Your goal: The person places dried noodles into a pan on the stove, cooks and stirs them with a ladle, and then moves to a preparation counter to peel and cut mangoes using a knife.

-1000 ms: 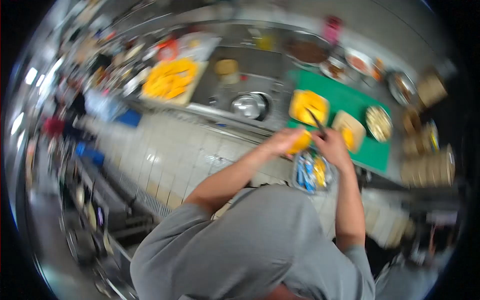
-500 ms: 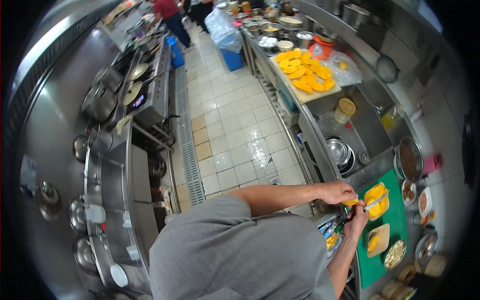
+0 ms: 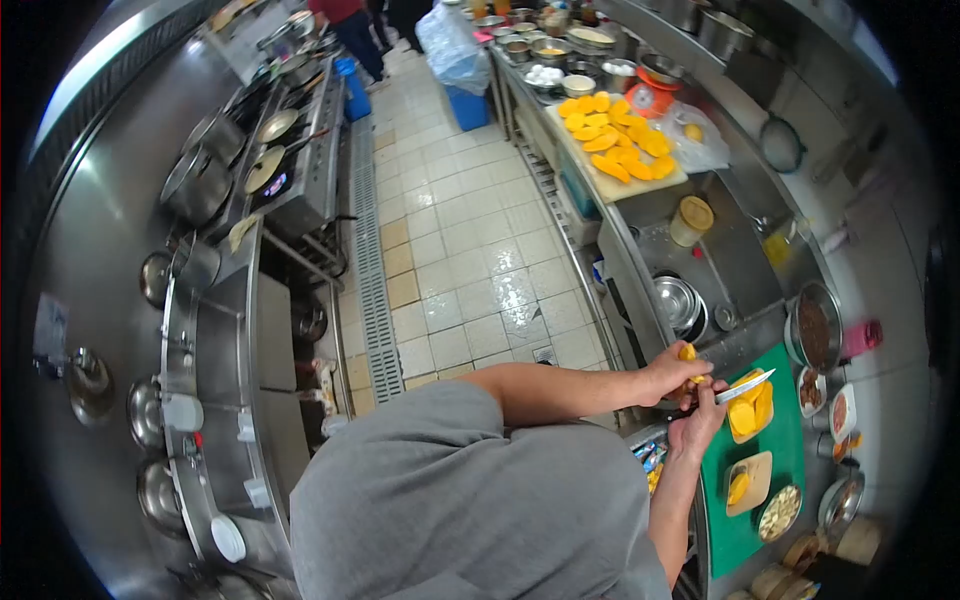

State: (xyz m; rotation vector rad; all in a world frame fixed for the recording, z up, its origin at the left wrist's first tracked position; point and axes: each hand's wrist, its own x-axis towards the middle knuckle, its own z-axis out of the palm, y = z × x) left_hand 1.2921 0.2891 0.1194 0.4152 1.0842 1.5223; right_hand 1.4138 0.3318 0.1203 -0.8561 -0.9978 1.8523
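My left hand is closed around a small yellow piece of what looks like mango. In my right hand is a knife, its blade pointing up and right over a tub of yellow slices. Both hands are close together at the near edge of a green cutting board. On the board, a second tub holds one yellow piece, and a round bowl holds pale chopped pieces. My fingers hide part of the knife handle.
Left of the board is a steel sink with metal bowls and a yellowish tub. Yellow slices cover a pale board beyond it. A stove stands across the tiled aisle. Another person stands far back.
My left hand has turned and drawn slightly back, bringing the yellow piece upright above its fingers. My right hand and the knife have shifted slightly left. The view has shifted a little.
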